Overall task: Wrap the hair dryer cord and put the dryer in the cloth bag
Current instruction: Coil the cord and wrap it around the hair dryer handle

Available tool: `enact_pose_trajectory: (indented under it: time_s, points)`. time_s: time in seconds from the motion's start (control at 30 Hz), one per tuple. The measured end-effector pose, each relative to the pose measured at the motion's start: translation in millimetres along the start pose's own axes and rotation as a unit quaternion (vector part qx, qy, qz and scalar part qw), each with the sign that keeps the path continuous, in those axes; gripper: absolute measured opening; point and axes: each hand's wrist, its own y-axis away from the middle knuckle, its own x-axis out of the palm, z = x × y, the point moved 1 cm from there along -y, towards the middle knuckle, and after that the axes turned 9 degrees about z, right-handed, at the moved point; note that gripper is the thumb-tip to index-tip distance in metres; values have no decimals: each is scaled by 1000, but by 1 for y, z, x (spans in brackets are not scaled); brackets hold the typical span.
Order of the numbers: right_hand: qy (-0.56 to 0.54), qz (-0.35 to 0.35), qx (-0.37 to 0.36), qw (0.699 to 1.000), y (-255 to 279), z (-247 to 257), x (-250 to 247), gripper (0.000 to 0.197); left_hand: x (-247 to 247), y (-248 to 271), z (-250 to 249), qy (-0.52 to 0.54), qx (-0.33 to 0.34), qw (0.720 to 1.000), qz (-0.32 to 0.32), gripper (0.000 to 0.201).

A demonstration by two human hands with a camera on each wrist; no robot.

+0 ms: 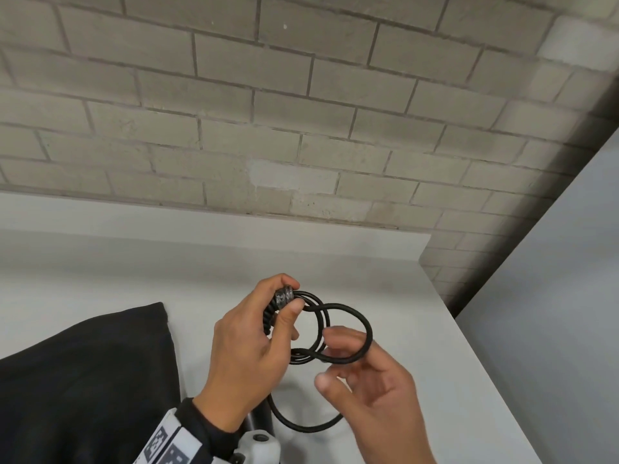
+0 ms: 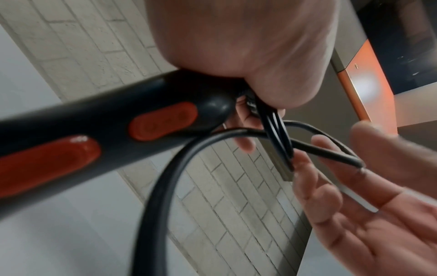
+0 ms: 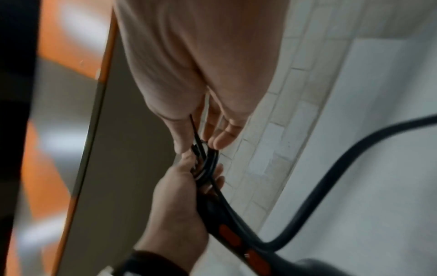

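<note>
My left hand [image 1: 290, 298] grips the ribbed end of the black hair dryer's handle together with a few coils of the black cord [image 1: 323, 324]. The handle [image 2: 94, 121], with red buttons, runs back under my left wrist; the dryer's body is out of sight. My right hand [image 1: 335, 360] has its fingers hooked through a fresh cord loop beside the coils, thumb apart. More cord hangs in a slack loop [image 1: 301, 426] below both hands. The black cloth bag [image 1: 83, 380] lies flat on the table at left. In the right wrist view, handle [image 3: 231, 235] and cord [image 3: 331, 186] show below the hands.
The white table [image 1: 418, 329] ends at a right edge close beside my right hand. A brick wall [image 1: 268, 128] stands behind it. An orange-edged panel [image 2: 369, 78] shows in the wrist views.
</note>
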Motion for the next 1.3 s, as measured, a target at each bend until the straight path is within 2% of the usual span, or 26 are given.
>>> enact_pose_trajectory:
  time_s: [0.07, 0.13, 0.2, 0.27, 0.3, 0.37, 0.43, 0.53, 0.6, 0.67, 0.77, 0.83, 0.87, 0.9, 0.93, 0.97, 1.03, 1.1, 1.17, 1.23, 1.3]
  points:
    - [94, -21, -41, 995, 2, 0, 4, 16, 1, 0, -1, 0, 2, 1000, 2, 23]
    - [119, -33, -47, 991, 2, 3, 5, 12, 0, 0, 0, 1, 3, 1000, 0, 23]
    - [88, -39, -35, 995, 1, 9, 3, 18, 0, 1, 0, 0, 4, 1000, -2, 23]
    - [20, -64, -26, 997, -1, 18, -5, 12, 0, 1, -1, -3, 4, 1000, 0, 23]
    - [-27, -80, -17, 996, -2, 25, -10, 15, 0, 1, -1, -1, 2, 1000, 0, 22]
    - [-129, -90, 19, 987, 0, 36, -25, 37, -2, 0, 2, 3, -5, 1000, -5, 22]
    - [-173, -61, 94, 978, 5, 50, -40, 46, -5, -2, 5, 10, -10, 1000, -6, 22]
    - [-47, 6, 237, 970, 10, 70, -69, 78, -3, -2, 3, 20, 3, 1000, 12, 21]
    - [34, 37, 279, 959, 16, 83, -88, 85, -1, 0, 1, 30, 14, 999, 24, 20]
    - [107, 34, 284, 952, 15, 94, -104, 84, 0, -3, 3, 53, 4, 998, 20, 20]
    - [166, 18, 238, 957, 16, 93, -113, 70, 1, -10, 5, 61, -6, 998, 18, 17]
    - [175, -25, 195, 965, 16, 83, -106, 43, 1, -12, 5, 66, -11, 998, 7, 13]
    - [184, -46, 170, 967, 16, 75, -103, 37, 1, -13, 4, 69, -13, 998, 3, 12]
    - [206, -54, 149, 966, 17, 65, -101, 42, 0, -12, 4, 72, -13, 997, 1, 12]
    - [235, -67, 130, 961, 17, 54, -99, 48, 0, -12, 3, 74, -12, 997, 1, 13]
    - [271, -89, 105, 953, 19, 44, -95, 45, 0, -11, 3, 74, -12, 997, 2, 15]
    - [338, -157, 22, 928, 18, 34, -77, 25, 1, -9, 2, 74, -15, 997, 9, 17]
    - [368, -196, -106, 903, 18, 32, -45, 12, 5, -6, 1, 69, -12, 997, 18, 17]
    - [364, -152, -194, 898, 20, 28, -8, 11, 10, -4, 0, 58, -1, 998, 26, 18]
    - [372, -97, -216, 897, 19, 14, 15, 11, 14, -3, -1, 49, 5, 998, 32, 21]
    - [402, -86, -212, 887, 14, -2, 20, 7, 15, -3, -2, 49, 1, 998, 37, 20]
